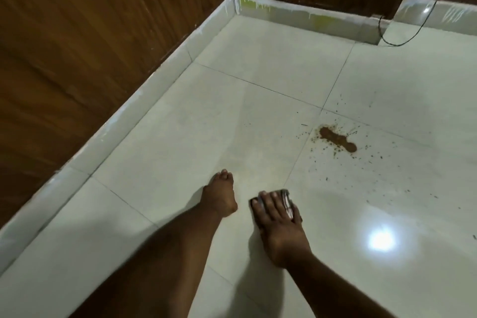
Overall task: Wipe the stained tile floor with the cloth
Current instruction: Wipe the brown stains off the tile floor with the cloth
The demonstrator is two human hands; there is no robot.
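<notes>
A brown, elongated stain [336, 139] lies on the pale glossy tile floor [258, 116], with small specks scattered around it. My right hand [280, 224] presses flat on a folded striped grey cloth [288, 201], which lies on the floor below and left of the stain, apart from it. Most of the cloth is hidden under my fingers. My left hand [220, 196] rests on the tiles just left of the cloth, its fingers bunched together, with nothing in it.
A wood-panelled wall [90, 46] with a pale tiled skirting [144, 100] runs along the left and the back, meeting in a corner. A black cable [402, 40] hangs down onto the floor at the back right. A bright light glare [382, 240] sits right of my right hand.
</notes>
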